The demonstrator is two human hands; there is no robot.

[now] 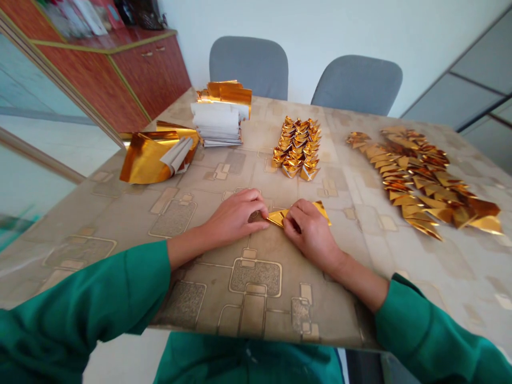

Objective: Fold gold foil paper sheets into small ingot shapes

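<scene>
Between my hands, on the table, lies a folded piece of gold foil paper (276, 217) with a pointed left end. My left hand (240, 214) is closed, thumb and fingertips pinching that left tip. Curled over the paper's middle, my right hand (311, 230) presses it with bent fingers and covers much of it. The paper's other end sticks out behind the right knuckles. Just beyond my hands stand rows of folded gold paper pieces (298, 144), nested into one another.
Long chains of flatter folded gold pieces (404, 181) spread over the right of the patterned table (256, 314). Back left are a stack of white-backed foil sheets (218, 120) and loose curled gold sheets (146, 160). Two grey chairs (248, 64) stand behind the far edge.
</scene>
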